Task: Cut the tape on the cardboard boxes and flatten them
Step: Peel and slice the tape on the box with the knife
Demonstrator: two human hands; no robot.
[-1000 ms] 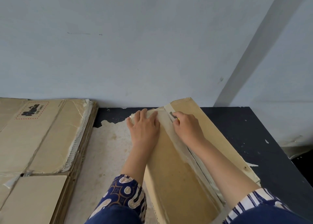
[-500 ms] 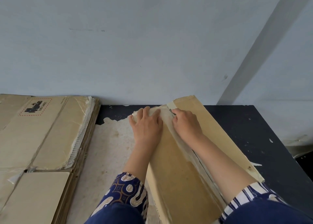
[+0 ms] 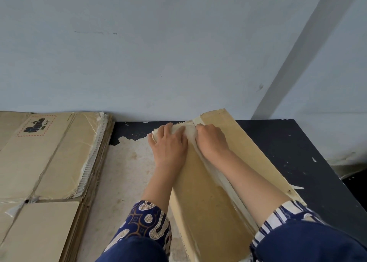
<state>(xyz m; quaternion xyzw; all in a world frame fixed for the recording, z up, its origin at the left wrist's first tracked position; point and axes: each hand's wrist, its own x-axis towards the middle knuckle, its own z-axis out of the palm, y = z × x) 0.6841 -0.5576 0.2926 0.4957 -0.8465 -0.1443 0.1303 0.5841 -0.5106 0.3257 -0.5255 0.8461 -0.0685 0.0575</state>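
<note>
A long cardboard box (image 3: 208, 192) is seen lying on the worn desk (image 3: 127, 162), its long axis running from the near edge of the view away toward the far wall, slanted slightly to the left as it recedes. Along the top of it a taped seam (image 3: 216, 174) follows that same axis, from near the person's right sleeve up to the far end of the box.

Both hands are placed at that far end, just beside each other, one on each side of the seam. The left hand (image 3: 168, 144) is laid flat on the left flap, fingers straight and spread, pressing the board down; nothing is gripped by it. The right hand (image 3: 212, 140) is curled, knuckles up, directly on the seam line. A cutter cannot be made out inside it, so it cannot be told whether anything is held.

The seam lies beneath and nearward of the right hand, which is judged the nearer hand for any work on it. Since the hand sits at the far end, a pull back along the long axis toward the body appears to be what the remaining tape calls for, with the left flap held steady.

To the left, well apart, a stack of flattened boxes (image 3: 45, 162) is lying.
</note>
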